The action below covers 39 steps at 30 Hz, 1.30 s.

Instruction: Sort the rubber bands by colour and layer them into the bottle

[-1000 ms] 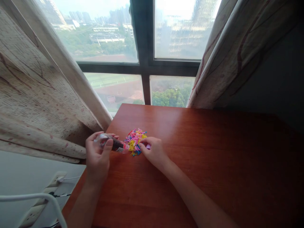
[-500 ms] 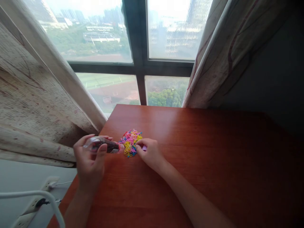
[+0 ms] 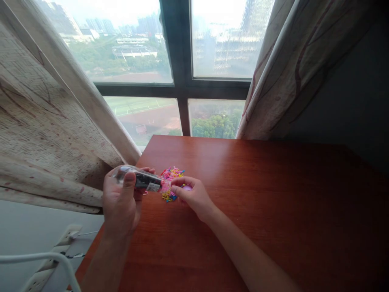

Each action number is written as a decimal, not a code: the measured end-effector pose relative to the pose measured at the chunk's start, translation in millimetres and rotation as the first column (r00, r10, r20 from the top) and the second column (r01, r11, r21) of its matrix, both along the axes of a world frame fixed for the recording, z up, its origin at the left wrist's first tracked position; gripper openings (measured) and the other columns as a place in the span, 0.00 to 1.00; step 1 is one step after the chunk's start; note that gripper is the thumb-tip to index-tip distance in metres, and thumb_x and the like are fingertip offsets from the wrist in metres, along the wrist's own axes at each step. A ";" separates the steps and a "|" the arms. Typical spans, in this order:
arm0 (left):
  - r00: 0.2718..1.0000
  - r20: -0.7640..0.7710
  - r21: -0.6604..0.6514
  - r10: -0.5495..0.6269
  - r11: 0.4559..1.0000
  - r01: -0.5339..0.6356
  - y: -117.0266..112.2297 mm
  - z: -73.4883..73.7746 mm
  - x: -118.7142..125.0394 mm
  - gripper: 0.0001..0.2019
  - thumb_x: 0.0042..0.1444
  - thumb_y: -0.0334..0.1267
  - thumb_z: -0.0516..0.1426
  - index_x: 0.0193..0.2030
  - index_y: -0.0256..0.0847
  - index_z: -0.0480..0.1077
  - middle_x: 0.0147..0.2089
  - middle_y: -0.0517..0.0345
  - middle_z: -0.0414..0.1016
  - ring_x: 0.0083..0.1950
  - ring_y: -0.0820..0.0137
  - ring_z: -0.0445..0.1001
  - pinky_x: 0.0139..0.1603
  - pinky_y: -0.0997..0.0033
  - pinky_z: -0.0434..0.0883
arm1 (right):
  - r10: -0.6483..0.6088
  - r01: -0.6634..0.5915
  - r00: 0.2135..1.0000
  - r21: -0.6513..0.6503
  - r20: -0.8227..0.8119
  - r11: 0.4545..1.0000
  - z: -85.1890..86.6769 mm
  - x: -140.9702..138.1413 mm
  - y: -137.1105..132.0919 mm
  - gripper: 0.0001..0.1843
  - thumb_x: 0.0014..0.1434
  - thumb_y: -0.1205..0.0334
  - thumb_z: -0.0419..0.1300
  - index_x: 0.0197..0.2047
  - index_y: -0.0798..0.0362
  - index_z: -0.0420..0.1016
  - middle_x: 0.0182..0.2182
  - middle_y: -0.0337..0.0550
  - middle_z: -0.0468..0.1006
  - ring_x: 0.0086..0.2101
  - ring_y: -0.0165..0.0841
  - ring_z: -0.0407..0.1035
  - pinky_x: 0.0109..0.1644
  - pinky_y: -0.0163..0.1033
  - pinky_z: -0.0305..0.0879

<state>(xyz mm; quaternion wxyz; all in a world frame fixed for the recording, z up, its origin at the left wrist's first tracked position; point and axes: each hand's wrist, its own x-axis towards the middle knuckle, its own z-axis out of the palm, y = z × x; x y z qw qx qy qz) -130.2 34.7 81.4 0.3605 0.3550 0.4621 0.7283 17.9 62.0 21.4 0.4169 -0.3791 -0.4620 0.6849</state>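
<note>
My left hand (image 3: 123,200) is wrapped round a clear plastic bottle (image 3: 121,172), rounded at its base, with a dark section and a white barcode sticker. The bottle lies almost level, its narrow neck pointing right, and small pink pieces show inside the neck. At the mouth of the bottle, the thumb and forefinger of my right hand (image 3: 193,196) are pinched together; whatever is between the tips is too small to make out. A purple rounded cap (image 3: 187,187) shows in the curl of this hand. Below and behind the neck lies a heap of colourful plastic stitch markers (image 3: 172,172), partly hidden.
The brown wooden table (image 3: 258,211) reaches up to a window (image 3: 182,89). Patterned curtains (image 3: 54,101) hang on both sides. At the lower left, a power strip (image 3: 57,247) with plugs and a white curved tube (image 3: 65,263) stand beside the table edge.
The bottle has moved right, over the stitch markers, and its neck now meets my right fingertips. Its barcode sticker has turned into view. My right hand has hardly moved.
</note>
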 end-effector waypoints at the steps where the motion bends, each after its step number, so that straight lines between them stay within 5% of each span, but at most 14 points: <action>1: 1.000 0.011 -0.004 0.006 1.000 -0.006 0.8 -0.1 1.0 0.20 0.50 0.45 0.67 0.45 0.44 0.64 0.37 0.56 0.78 0.41 0.62 0.80 0.37 0.64 0.80 | 0.012 -0.015 0.998 -0.044 -0.068 0.999 2.0 0.6 -1.2 0.17 0.47 0.55 0.67 0.38 0.56 0.79 0.20 0.34 0.71 0.19 0.23 0.60 0.22 0.30 0.57; 7: 0.991 0.108 -0.014 -0.082 0.996 0.084 3.6 -7.0 1.6 0.12 0.57 0.47 0.61 0.42 0.43 0.67 0.42 0.55 0.78 0.44 0.63 0.80 0.39 0.66 0.79 | 0.061 -0.114 0.922 -0.119 -0.382 0.986 3.5 3.1 -17.1 0.28 0.48 0.58 0.68 0.54 0.51 0.73 0.22 0.29 0.68 0.17 0.22 0.59 0.16 0.28 0.51; 12: 0.979 0.166 -0.031 -0.120 0.991 0.126 6.3 -8.8 8.7 0.12 0.57 0.46 0.61 0.41 0.42 0.68 0.41 0.55 0.78 0.44 0.63 0.79 0.40 0.67 0.79 | 0.221 -0.240 0.894 0.002 -0.390 0.971 4.8 -1.1 -25.1 0.43 0.49 0.60 0.69 0.65 0.45 0.56 0.21 0.26 0.69 0.16 0.23 0.60 0.17 0.28 0.56; 18: 0.964 0.174 -0.118 -0.200 0.968 0.222 7.2 -5.6 17.2 0.16 0.53 0.45 0.65 0.42 0.41 0.65 0.40 0.56 0.78 0.44 0.62 0.80 0.42 0.62 0.78 | 0.329 -0.342 0.896 0.010 -0.298 0.940 11.1 2.6 -11.1 0.38 0.51 0.57 0.67 0.63 0.49 0.60 0.19 0.27 0.69 0.15 0.23 0.58 0.17 0.27 0.55; 25: 0.969 0.141 -0.114 -0.201 0.969 0.217 9.5 -7.3 13.1 0.18 0.52 0.47 0.65 0.42 0.41 0.66 0.40 0.56 0.79 0.44 0.62 0.80 0.41 0.64 0.78 | 0.353 -0.435 0.830 -0.106 -0.431 0.894 10.0 10.5 -7.4 0.30 0.49 0.59 0.66 0.56 0.49 0.66 0.19 0.28 0.68 0.17 0.22 0.57 0.17 0.25 0.48; 34: 0.986 0.116 -0.091 -0.119 0.987 0.130 12.6 -7.6 -2.3 0.18 0.50 0.48 0.66 0.40 0.41 0.68 0.37 0.57 0.79 0.40 0.64 0.81 0.39 0.67 0.79 | 0.148 -0.252 0.901 -0.215 -0.407 0.944 5.1 2.2 -4.2 0.21 0.48 0.55 0.66 0.44 0.51 0.68 0.19 0.30 0.70 0.16 0.22 0.58 0.17 0.26 0.45; 39: 0.993 0.098 -0.081 -0.072 0.994 0.080 11.6 -5.9 -0.9 0.19 0.49 0.46 0.67 0.42 0.42 0.66 0.38 0.56 0.79 0.41 0.62 0.81 0.39 0.65 0.78 | 0.000 -0.025 0.990 -0.175 -0.141 0.984 -1.0 -7.0 3.2 0.17 0.48 0.52 0.64 0.36 0.54 0.70 0.19 0.32 0.71 0.16 0.23 0.59 0.18 0.28 0.49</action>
